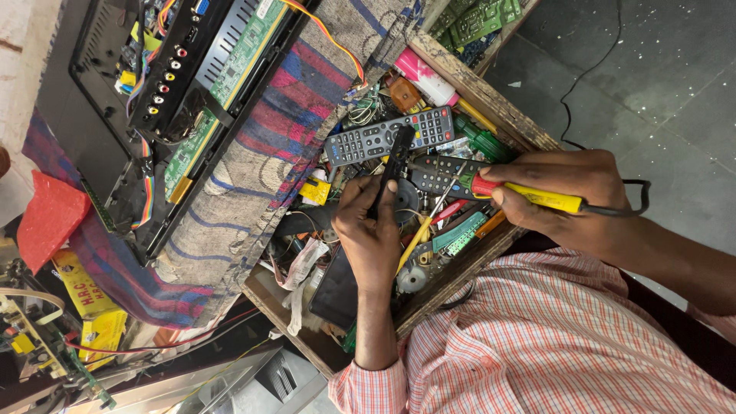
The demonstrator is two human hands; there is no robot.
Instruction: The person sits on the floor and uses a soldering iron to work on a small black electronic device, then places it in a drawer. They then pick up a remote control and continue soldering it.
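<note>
My right hand point(571, 184) grips a soldering iron point(537, 197) with a yellow and red handle. Its metal tip points down into a wooden tray point(475, 88) full of parts. A black cord runs off from the handle's end. My left hand point(369, 230) pinches a slim black bar-shaped part point(396, 157) and holds it over the tray, close to the iron's tip. Under the bar lie a grey remote control point(368, 139) and a darker remote point(437, 175).
The tray also holds a pink and white tube point(424, 77), green circuit boards point(475, 19), wires and small screwdrivers. An opened flat screen set point(176, 92) with exposed boards lies on a striped cloth point(261, 176). A red bag point(47, 218) sits at the left, grey floor point(652, 77) at the right.
</note>
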